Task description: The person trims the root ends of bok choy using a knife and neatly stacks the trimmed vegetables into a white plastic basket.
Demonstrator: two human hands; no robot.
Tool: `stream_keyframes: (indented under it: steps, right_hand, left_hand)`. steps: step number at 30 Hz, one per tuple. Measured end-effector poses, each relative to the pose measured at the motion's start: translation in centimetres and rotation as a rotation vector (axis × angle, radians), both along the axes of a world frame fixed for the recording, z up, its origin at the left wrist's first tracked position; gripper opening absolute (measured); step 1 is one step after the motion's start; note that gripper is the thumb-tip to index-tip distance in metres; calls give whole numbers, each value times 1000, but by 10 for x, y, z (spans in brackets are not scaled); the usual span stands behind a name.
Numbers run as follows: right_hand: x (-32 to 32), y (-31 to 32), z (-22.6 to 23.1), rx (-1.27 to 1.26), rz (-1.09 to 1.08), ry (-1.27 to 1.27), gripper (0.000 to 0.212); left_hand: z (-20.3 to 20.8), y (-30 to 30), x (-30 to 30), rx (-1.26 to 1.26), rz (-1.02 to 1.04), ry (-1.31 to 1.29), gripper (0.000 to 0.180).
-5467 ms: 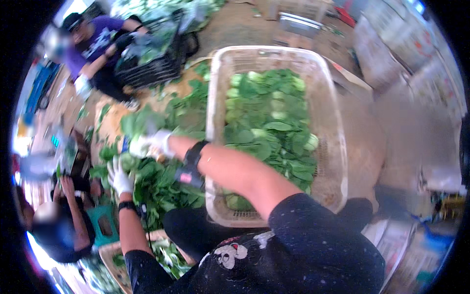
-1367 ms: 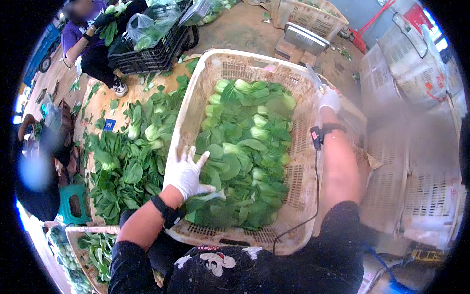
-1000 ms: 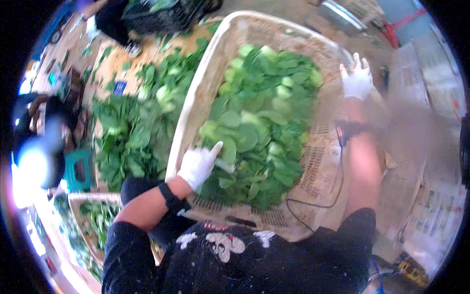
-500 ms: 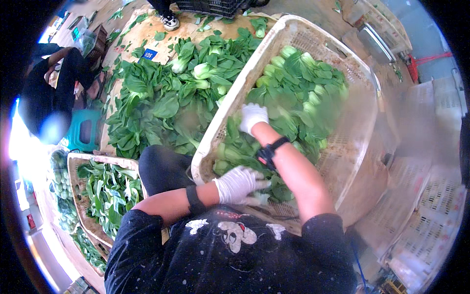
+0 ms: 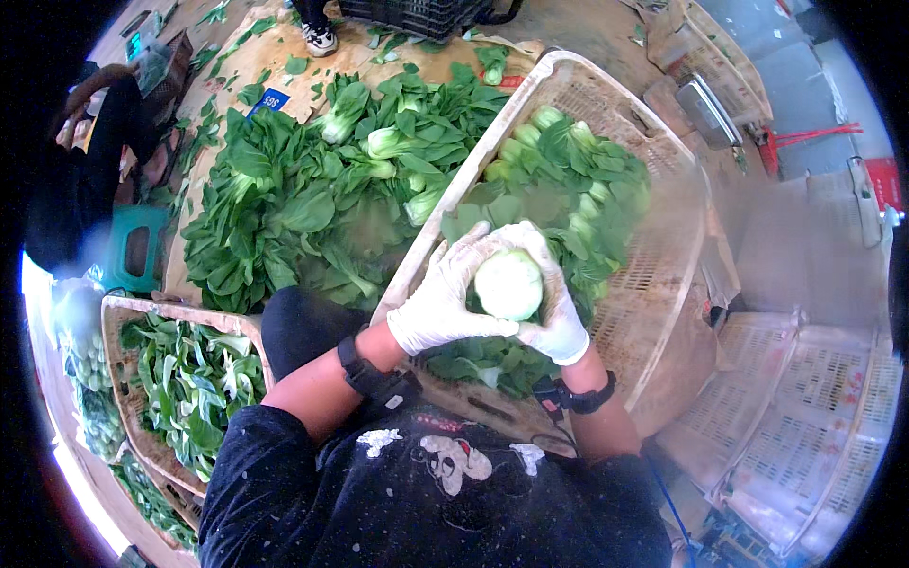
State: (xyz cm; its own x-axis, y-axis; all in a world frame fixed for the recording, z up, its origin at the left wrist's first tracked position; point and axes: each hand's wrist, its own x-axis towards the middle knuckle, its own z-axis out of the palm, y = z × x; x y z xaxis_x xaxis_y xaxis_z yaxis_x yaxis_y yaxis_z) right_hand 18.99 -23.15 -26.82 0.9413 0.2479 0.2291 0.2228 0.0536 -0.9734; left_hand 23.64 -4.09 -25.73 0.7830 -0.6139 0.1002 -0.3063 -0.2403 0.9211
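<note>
The gloved left hand (image 5: 447, 298) and right hand (image 5: 562, 317) are cupping together, clamped around one bok choy (image 5: 508, 285), its pale base facing up; they are holding it above the crate's (image 5: 653, 284) nearer part; both forearms (image 5: 317, 393) are angling inward, elbows bending.

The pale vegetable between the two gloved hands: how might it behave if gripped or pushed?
The pale vegetable is probably firm, given its plump, rounded end. That roundness might let it roll. Its smooth surface could slip, though the left hand and right hand cup it.
</note>
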Motion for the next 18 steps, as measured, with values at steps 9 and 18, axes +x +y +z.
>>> stream_keyframes:
  steps: [9,18]
  right_hand:
    - [81,-99,-84,-965,-565,348,26]
    - [81,-74,-116,-1305,-240,358,73]
  left_hand:
    - [1,87,118,-804,845,767,50]
    - [-48,119,161,-464,1276,162,58]
